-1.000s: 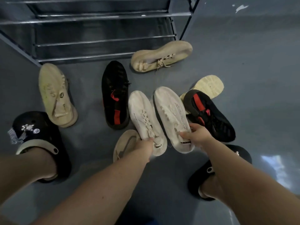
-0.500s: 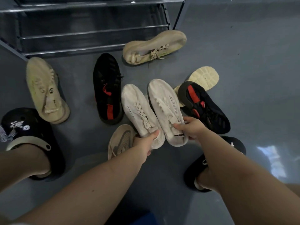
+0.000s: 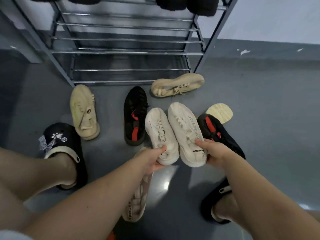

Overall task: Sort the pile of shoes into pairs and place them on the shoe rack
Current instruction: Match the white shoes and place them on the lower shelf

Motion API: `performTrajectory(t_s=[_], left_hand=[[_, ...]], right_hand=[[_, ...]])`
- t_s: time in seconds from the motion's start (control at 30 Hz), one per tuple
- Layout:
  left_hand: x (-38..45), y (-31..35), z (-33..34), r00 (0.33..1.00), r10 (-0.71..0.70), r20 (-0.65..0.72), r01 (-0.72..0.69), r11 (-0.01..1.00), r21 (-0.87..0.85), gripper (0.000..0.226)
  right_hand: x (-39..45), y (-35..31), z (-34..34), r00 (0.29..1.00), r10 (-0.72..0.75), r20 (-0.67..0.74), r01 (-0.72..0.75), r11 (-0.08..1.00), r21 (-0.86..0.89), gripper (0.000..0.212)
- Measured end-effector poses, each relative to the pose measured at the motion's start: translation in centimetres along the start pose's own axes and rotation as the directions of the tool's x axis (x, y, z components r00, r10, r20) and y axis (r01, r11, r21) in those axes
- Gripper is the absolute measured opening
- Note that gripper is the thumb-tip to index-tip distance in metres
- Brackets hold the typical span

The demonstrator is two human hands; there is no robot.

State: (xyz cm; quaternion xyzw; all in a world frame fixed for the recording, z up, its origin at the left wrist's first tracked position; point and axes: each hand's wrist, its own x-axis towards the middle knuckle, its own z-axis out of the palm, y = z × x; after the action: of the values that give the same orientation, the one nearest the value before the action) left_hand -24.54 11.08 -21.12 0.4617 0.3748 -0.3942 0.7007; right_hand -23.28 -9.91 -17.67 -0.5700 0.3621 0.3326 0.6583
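Step in hand: pairing. Your left hand [image 3: 152,161] grips the heel of one white sneaker [image 3: 161,134], fingers curled round it; your right hand [image 3: 210,150] pinches the heel of its mate [image 3: 186,130]. Both shoes sit side by side, toes toward the shoe rack [image 3: 128,52]. Whether they are lifted off the floor cannot be told. Next, carry the pair together to a free shelf. Dark shoes [image 3: 187,3] on the top shelf are cut off by the frame edge; a beige shoe [image 3: 136,203] lies partly hidden under your left forearm.
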Motion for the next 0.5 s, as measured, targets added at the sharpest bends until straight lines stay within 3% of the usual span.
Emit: performTrajectory(t_s=[0.3,0.5], left_hand=[[-5.9,8.2,-3.1,0.964,0.255,0.083,-0.253,0.967,-0.026,0.043],[-9.9,13.9,-6.8,0.92,0.391,0.024,-0.392,0.919,0.039,0.047]], right_hand=[[-4.7,-5.8,6.2,0.969,-0.228,0.091,0.228,0.974,0.016,0.033],[-5.9,-9.7,12.8,0.942,-0.316,0.109,0.32,0.947,-0.015,0.029]])
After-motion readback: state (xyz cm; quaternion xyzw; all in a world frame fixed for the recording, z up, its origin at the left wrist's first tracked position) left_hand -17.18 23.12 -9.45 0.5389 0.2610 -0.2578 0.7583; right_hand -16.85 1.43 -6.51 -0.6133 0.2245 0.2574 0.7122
